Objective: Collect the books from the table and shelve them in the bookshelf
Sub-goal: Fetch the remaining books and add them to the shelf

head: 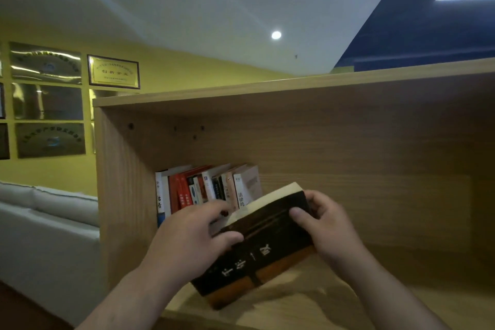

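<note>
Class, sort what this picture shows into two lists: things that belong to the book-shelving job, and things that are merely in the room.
Part of the job: dark book, held by left hand and right hand; bookshelf; row of shelved books.

Merely in the room: framed plaques on the yellow wall; pale sofa; ceiling lights.
</note>
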Demonstrator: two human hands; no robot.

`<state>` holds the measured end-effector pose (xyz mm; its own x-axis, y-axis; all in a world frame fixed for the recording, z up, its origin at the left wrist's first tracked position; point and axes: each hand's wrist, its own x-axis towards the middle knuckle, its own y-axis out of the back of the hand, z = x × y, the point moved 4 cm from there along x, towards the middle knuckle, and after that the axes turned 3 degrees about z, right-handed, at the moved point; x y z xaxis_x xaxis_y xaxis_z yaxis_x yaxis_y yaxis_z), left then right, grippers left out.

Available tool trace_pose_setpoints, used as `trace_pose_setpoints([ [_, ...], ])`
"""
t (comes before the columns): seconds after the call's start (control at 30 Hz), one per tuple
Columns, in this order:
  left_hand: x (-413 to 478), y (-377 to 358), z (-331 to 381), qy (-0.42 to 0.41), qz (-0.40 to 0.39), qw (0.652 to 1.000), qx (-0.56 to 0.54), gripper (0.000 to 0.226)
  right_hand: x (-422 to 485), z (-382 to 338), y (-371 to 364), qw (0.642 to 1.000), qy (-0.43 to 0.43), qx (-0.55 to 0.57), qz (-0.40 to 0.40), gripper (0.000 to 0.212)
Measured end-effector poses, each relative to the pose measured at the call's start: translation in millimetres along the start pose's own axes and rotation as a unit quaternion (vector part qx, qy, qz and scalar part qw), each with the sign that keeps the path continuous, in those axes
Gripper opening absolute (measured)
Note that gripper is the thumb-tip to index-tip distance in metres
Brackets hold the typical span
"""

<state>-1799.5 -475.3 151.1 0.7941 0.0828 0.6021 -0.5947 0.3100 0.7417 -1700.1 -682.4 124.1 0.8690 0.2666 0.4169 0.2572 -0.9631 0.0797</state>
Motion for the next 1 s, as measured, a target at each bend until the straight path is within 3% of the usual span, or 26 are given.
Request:
trace_pose_setpoints([
  [0.07,-4.0,6.4,-12.6,0.07,0.106,0.992,-0.028,0.065,-1.0,11.8,16.7,0.992,-0.055,0.098,0.056,0.018],
  [0.13,-10.7,4.0,-29.9,0.17,0.164,0.957,-0.166,0.07,1.6,31.2,26.8,0.962,-0.118,0.226,0.095,0.022],
  [0.2,-11.8,-15.1,-32.7,0.217,0.1,0.916,-0.321,0.054,6.9,51.2,28.2,0.919,-0.179,0.326,0.128,0.025],
  [0.3,-4.8,-46.2,-11.2,0.196,-0.02,0.886,-0.419,0.028,18.7,76.7,16.0,0.873,-0.26,0.377,0.165,0.032],
  [0.37,7.3,-53.5,-1.4,0.209,-0.002,0.853,-0.479,0.029,26.1,88.1,5.0,0.869,-0.288,0.371,0.156,0.033],
  [0.43,24.0,-53.7,4.8,0.217,0.031,0.834,-0.507,0.024,33.0,98.4,-3.8,0.891,-0.31,0.306,0.131,0.035],
  [0.53,48.2,-53.2,8.3,0.213,0.055,0.87,-0.44,0.019,43.0,112.8,-14.3,0.945,-0.305,0.074,0.089,0.056],
  [0.6,61.8,-54.1,9.2,0.193,0.062,0.921,-0.334,0.016,46.8,113.9,-19.6,0.96,-0.247,-0.098,0.09,0.079],
  [0.63,66.6,-55.2,10.3,0.179,0.058,0.939,-0.288,0.015,45.3,108.9,-23.2,0.966,-0.203,-0.138,0.077,0.08],
  [0.77,79.0,-64.4,5.4,0.149,0.047,0.962,-0.225,0.016,28.9,98.3,-49.9,0.984,-0.111,-0.09,-0.106,0.037],
  [0.8,80.7,-66.7,3.3,0.144,0.049,0.965,-0.214,0.017,27.6,98.1,-55.5,0.981,-0.096,-0.103,-0.13,0.039],
  [0.93,68.5,-75.8,-9.7,0.118,0.068,0.964,-0.229,0.016,33.6,97.8,-67.0,0.969,-0.058,-0.192,-0.143,0.079],
  [1.0,47.2,-83.2,-31.3,0.136,0.067,0.959,-0.241,0.011,37.2,95.1,-68.2,0.967,-0.053,-0.203,-0.142,0.085],
])
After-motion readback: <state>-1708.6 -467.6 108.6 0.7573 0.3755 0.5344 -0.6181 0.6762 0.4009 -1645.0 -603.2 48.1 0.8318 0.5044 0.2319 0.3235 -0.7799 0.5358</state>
